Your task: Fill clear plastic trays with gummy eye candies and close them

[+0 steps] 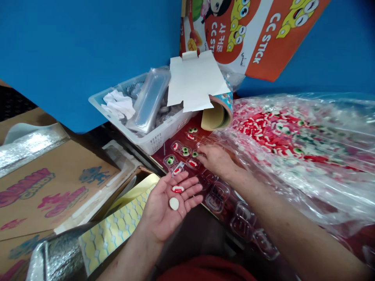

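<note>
A clear blister tray (205,171) with rows of moulded pockets lies on a red sheet in front of the person, and it serves as the landmark here. Its far pockets are already filled with gummy sweets shaped like eyes and mouths (185,150), while the near pockets, towards the person, are seen to be unfilled. The right hand (215,159) is laid palm down on the tray's middle, its fingers spread loosely over a pocket; whether a sweet is pinched beneath them cannot be told. Just left of the tray's near end the left hand (168,205) is held flat and open, palm up, with nothing gripped: a red-and-white mouth sweet (177,189) and a white oval sweet (174,203) simply rest on it. To the right of the tray a large clear bag of loose sweets (299,140) is spread out. Beyond the tray's far end stand a white basket (152,142), a roll of printed film (218,113) and an orange printed carton (263,35); cardboard boxes (43,187) lie well to its left. It is judged that the two sweets could roll off the open palm if it were tilted, and that the light tray could be shifted by the right hand, unseating pieces already placed.
</note>
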Motion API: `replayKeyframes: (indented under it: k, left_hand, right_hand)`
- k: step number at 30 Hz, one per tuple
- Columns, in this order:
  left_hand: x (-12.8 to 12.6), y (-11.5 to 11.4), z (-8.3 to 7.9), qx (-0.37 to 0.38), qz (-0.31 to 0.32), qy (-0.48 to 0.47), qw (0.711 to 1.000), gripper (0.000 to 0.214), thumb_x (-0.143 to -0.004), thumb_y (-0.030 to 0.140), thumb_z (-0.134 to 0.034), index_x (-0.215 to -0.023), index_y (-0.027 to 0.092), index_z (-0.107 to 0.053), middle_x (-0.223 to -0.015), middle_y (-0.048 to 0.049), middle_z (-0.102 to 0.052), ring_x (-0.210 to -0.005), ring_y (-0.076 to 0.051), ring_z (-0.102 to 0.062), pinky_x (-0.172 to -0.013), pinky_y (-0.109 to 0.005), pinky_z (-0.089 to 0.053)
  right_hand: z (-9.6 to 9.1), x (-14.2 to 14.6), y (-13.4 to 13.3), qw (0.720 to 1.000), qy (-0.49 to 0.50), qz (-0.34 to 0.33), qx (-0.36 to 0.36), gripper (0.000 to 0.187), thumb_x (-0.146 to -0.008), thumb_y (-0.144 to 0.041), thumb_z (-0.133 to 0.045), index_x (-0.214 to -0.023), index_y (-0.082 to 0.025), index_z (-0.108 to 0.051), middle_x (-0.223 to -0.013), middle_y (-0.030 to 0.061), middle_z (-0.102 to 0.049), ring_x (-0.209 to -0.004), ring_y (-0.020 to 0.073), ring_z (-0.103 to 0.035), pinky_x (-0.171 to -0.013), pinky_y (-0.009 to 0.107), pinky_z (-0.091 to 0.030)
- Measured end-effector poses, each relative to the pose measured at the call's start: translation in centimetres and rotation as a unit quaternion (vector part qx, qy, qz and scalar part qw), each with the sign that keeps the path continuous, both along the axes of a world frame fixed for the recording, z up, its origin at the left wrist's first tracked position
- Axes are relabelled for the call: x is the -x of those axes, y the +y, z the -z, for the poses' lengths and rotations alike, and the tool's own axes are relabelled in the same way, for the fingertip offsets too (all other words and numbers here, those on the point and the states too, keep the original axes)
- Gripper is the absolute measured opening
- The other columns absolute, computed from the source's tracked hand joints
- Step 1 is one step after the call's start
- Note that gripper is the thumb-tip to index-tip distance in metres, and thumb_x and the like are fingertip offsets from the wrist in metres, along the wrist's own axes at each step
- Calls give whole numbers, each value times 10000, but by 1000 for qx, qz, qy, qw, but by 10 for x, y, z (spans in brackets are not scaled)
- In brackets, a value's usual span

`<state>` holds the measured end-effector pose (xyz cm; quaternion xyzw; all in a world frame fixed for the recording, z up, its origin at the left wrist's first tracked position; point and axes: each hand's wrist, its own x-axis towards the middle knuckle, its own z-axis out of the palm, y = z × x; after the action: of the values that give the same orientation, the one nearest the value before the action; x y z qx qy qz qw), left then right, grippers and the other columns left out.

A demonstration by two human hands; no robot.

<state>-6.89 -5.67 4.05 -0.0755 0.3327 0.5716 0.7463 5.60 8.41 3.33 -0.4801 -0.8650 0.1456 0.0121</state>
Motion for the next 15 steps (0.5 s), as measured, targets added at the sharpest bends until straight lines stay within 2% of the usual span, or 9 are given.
replayKeyframes:
  k: [1,3,4,6,8,10,13,15]
  left_hand:
    - [-1,-1,-1,-6,3,-9,1000,351,-858,371,-437,-1021,83,-553,-1051,-186,-609,-947,-283,-610,-783,-395,-498]
    - [-5,-3,-1,-21,9,-23,999,359,-868,391,-422,-990,89,-573,-960,-153,-638,-876,-254,-630,-762,-387,-502]
    - [-8,-4,0,-24,13,-31,999,356,-875,389,-413,-965,91,-586,-893,-128,-650,-806,-222,-639,-726,-355,-509]
    - [-17,-9,3,-3,22,-43,999,332,-885,365,-414,-919,97,-606,-774,-77,-653,-660,-148,-627,-626,-263,-500]
    - [-28,-15,8,27,45,-59,997,308,-886,347,-426,-902,104,-614,-728,-52,-652,-594,-108,-608,-564,-207,-473]
    - [-37,-21,14,21,103,-78,991,327,-889,366,-410,-918,111,-612,-728,-60,-658,-603,-125,-620,-564,-225,-481]
    - [-44,-29,21,-29,197,-88,976,412,-897,419,-344,-950,102,-601,-724,-93,-660,-624,-178,-639,-550,-288,-508]
    - [-43,-30,24,-29,217,-72,973,428,-895,431,-330,-958,98,-591,-728,-101,-657,-625,-190,-643,-526,-303,-520]
  right_hand:
    - [-5,-2,-11,999,34,-7,-9,208,-845,-229,-462,-932,-191,-647,-930,60,-646,-868,166,-575,-750,257,-421]
    - [-15,-8,-40,990,124,-68,-5,225,-865,-239,-443,-957,-208,-646,-930,41,-633,-837,141,-575,-741,244,-438]
    - [-18,-12,-56,979,168,-112,5,216,-858,-231,-455,-942,-216,-653,-909,34,-632,-815,138,-577,-730,247,-451]
    - [-20,-20,-88,967,184,-176,2,180,-823,-208,-500,-893,-215,-666,-907,47,-637,-842,173,-576,-767,303,-466]
    - [-14,-29,-113,973,148,-177,-9,159,-792,-165,-521,-830,-212,-668,-898,61,-647,-866,210,-576,-800,349,-468]
    - [-6,-39,-127,979,126,-157,17,166,-789,-134,-517,-819,-212,-660,-888,57,-650,-859,205,-582,-798,330,-478]
    - [-1,-50,-131,977,126,-158,63,148,-806,-139,-509,-808,-191,-647,-854,48,-641,-812,175,-585,-765,288,-486]
    - [-3,-52,-125,980,129,-147,41,166,-817,-141,-483,-762,-177,-636,-789,45,-627,-750,161,-577,-709,271,-482]
